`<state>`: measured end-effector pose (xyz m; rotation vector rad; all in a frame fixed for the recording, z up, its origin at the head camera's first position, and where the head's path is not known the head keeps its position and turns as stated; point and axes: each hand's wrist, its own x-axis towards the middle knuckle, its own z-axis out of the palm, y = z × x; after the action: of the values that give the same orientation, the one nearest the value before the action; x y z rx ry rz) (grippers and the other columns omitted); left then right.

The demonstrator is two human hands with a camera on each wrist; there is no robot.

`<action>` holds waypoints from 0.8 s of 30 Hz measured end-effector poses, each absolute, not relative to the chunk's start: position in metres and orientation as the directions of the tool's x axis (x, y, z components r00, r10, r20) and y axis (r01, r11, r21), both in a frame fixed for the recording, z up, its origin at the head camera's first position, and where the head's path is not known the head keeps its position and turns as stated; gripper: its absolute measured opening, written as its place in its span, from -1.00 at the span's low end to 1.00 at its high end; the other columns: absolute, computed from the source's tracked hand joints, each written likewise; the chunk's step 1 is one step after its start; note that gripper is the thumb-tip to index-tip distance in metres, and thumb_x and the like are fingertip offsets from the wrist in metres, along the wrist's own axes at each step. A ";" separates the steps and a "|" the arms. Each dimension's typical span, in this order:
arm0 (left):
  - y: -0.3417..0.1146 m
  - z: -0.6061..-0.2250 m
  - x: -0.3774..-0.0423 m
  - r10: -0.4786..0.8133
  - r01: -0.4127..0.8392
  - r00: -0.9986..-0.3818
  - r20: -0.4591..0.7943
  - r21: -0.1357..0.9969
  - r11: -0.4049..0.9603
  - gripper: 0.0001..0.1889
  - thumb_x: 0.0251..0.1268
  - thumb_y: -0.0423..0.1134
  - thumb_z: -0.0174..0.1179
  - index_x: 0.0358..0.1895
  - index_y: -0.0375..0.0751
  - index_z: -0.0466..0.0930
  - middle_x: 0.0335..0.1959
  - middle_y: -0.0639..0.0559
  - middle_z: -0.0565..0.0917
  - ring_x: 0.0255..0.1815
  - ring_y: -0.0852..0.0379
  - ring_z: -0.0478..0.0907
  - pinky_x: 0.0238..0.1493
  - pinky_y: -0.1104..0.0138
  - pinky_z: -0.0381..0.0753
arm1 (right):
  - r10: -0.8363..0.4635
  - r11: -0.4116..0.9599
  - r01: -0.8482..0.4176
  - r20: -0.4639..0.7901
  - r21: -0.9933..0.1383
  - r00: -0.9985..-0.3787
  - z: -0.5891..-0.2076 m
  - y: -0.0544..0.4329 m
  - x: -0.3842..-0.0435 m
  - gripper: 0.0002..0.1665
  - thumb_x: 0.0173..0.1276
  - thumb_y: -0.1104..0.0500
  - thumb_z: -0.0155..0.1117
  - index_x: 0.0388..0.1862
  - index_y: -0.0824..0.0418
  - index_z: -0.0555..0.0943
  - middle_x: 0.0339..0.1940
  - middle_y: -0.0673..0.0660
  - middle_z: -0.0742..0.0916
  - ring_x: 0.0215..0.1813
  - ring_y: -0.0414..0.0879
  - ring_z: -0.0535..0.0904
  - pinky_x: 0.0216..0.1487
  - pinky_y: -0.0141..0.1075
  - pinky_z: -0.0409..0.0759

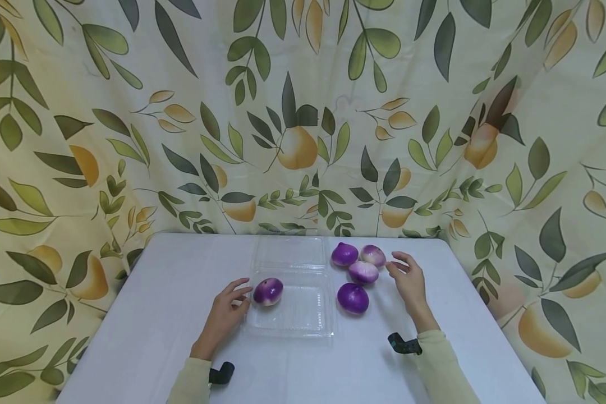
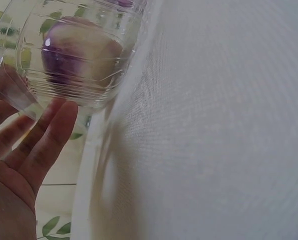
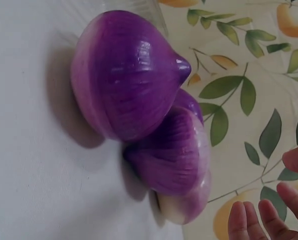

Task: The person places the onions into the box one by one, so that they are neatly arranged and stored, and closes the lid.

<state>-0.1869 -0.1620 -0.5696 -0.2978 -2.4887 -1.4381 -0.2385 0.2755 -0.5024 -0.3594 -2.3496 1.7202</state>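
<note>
A clear plastic clamshell box (image 1: 288, 322) lies on the table with its lid folded back. One purple-and-white onion (image 1: 268, 292) sits at the left side of its near half. My left hand (image 1: 227, 311) is at the box's left edge, its fingers extended; in the left wrist view the fingertips (image 2: 66, 112) are right at the clear wall. To the right of the box, several onions (image 1: 353, 298) stand grouped on the cloth. My right hand (image 1: 408, 283) hovers just right of them with fingers loosely bent and nothing held; its fingertips (image 3: 268, 210) show apart from the onions in the right wrist view.
A white cloth covers the table (image 1: 156, 314). Behind it hangs a curtain (image 1: 303, 140) printed with leaves and orange fruit. Black wrist mounts (image 1: 405, 344) stick out from both sleeves over the table.
</note>
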 end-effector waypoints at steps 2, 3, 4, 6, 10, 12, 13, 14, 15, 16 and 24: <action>-0.162 -0.569 -0.187 0.051 0.300 -0.947 0.317 0.818 0.491 -0.72 0.19 -0.44 0.26 -0.01 -0.32 0.71 0.26 -0.02 0.58 -0.21 0.16 0.67 -0.27 0.45 0.71 | 0.315 0.297 0.082 0.016 -0.951 -0.949 -0.503 0.277 -0.241 -0.51 0.40 0.22 0.22 0.28 0.25 0.44 0.29 0.19 0.53 0.02 -0.28 0.51 -0.15 -0.67 0.57; -0.162 -0.569 -0.187 0.053 0.305 -0.945 0.322 0.816 0.491 -0.72 0.19 -0.44 0.26 -0.01 -0.32 0.71 0.26 -0.03 0.58 -0.22 0.15 0.67 -0.27 0.45 0.71 | 0.314 0.301 0.087 0.012 -0.950 -0.949 -0.503 0.278 -0.242 -0.50 0.39 0.21 0.22 0.29 0.25 0.44 0.29 0.21 0.53 0.02 -0.27 0.51 -0.15 -0.67 0.56; -0.162 -0.569 -0.187 0.051 0.302 -0.946 0.319 0.817 0.491 -0.72 0.19 -0.44 0.26 -0.01 -0.32 0.71 0.26 -0.03 0.58 -0.22 0.16 0.67 -0.27 0.45 0.71 | 0.313 0.308 0.093 0.008 -0.947 -0.950 -0.504 0.279 -0.243 -0.49 0.39 0.21 0.22 0.30 0.24 0.44 0.30 0.22 0.53 0.02 -0.27 0.51 -0.16 -0.67 0.56; -0.162 -0.569 -0.187 0.048 0.296 -0.948 0.314 0.818 0.493 -0.72 0.19 -0.44 0.26 -0.01 -0.31 0.71 0.26 -0.03 0.58 -0.22 0.16 0.67 -0.27 0.46 0.71 | 0.310 0.321 0.106 -0.002 -0.941 -0.951 -0.506 0.281 -0.246 -0.47 0.39 0.20 0.22 0.32 0.24 0.43 0.32 0.23 0.53 -0.01 -0.30 0.50 -0.17 -0.66 0.55; -0.162 -0.569 -0.186 0.045 0.283 -0.953 0.300 0.825 0.489 -0.72 0.19 -0.44 0.26 -0.01 -0.29 0.71 0.26 0.00 0.58 -0.21 0.17 0.67 -0.25 0.46 0.71 | 0.314 0.334 0.127 -0.017 -0.934 -0.949 -0.511 0.284 -0.251 -0.45 0.39 0.17 0.23 0.34 0.21 0.42 0.34 0.24 0.52 -0.12 -0.44 0.48 -0.19 -0.65 0.55; -0.161 -0.569 -0.185 0.046 0.281 -0.953 0.298 0.825 0.490 -0.71 0.18 -0.45 0.27 -0.01 -0.29 0.71 0.26 -0.01 0.58 -0.21 0.16 0.67 -0.25 0.46 0.71 | 0.325 0.330 0.125 -0.012 -0.936 -0.946 -0.514 0.286 -0.254 -0.45 0.39 0.16 0.22 0.34 0.22 0.42 0.33 0.23 0.53 -0.16 -0.49 0.47 -0.20 -0.65 0.55; -0.162 -0.569 -0.185 0.047 0.285 -0.952 0.302 0.825 0.488 -0.71 0.17 -0.46 0.27 -0.01 -0.30 0.71 0.26 -0.02 0.58 -0.21 0.15 0.68 -0.25 0.46 0.71 | 0.330 0.322 0.120 -0.007 -0.939 -0.944 -0.515 0.287 -0.256 -0.46 0.40 0.17 0.22 0.33 0.24 0.42 0.33 0.24 0.53 -0.17 -0.51 0.47 -0.20 -0.66 0.55; -0.162 -0.569 -0.184 0.046 0.282 -0.953 0.298 0.826 0.488 -0.71 0.17 -0.46 0.27 -0.01 -0.30 0.71 0.26 -0.02 0.58 -0.20 0.14 0.68 -0.25 0.46 0.71 | 0.337 0.312 0.114 -0.002 -0.943 -0.942 -0.517 0.288 -0.258 -0.46 0.40 0.17 0.22 0.33 0.25 0.42 0.33 0.24 0.52 -0.18 -0.52 0.47 -0.20 -0.66 0.55; -0.161 -0.569 -0.184 0.045 0.283 -0.953 0.300 0.826 0.488 -0.71 0.17 -0.46 0.27 -0.01 -0.30 0.71 0.26 -0.02 0.58 -0.20 0.13 0.68 -0.25 0.46 0.71 | 0.343 0.300 0.107 0.003 -0.948 -0.939 -0.519 0.288 -0.260 -0.46 0.40 0.18 0.21 0.33 0.27 0.42 0.33 0.24 0.52 -0.19 -0.53 0.47 -0.21 -0.67 0.55; -0.161 -0.569 -0.184 0.044 0.282 -0.953 0.299 0.826 0.489 -0.71 0.17 -0.46 0.27 -0.01 -0.30 0.71 0.25 -0.02 0.58 -0.20 0.13 0.68 -0.25 0.46 0.71 | 0.350 0.289 0.101 0.007 -0.952 -0.937 -0.520 0.288 -0.261 -0.46 0.41 0.18 0.21 0.32 0.28 0.42 0.33 0.24 0.52 -0.19 -0.53 0.47 -0.21 -0.67 0.55; -0.161 -0.567 -0.185 0.039 0.268 -0.957 0.287 0.828 0.493 -0.72 0.20 -0.43 0.26 -0.01 -0.27 0.71 0.26 0.01 0.58 -0.21 0.16 0.67 -0.24 0.45 0.71 | 0.362 0.236 0.100 -0.008 -0.967 -0.932 -0.525 0.290 -0.271 -0.41 0.40 0.19 0.21 0.36 0.31 0.37 0.38 0.28 0.46 -0.08 -0.41 0.45 -0.20 -0.69 0.51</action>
<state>-0.1850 -0.1605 -0.5671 -0.2626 -2.5083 -1.4518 -0.2707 0.2900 -0.5246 -0.4356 -2.2890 1.7643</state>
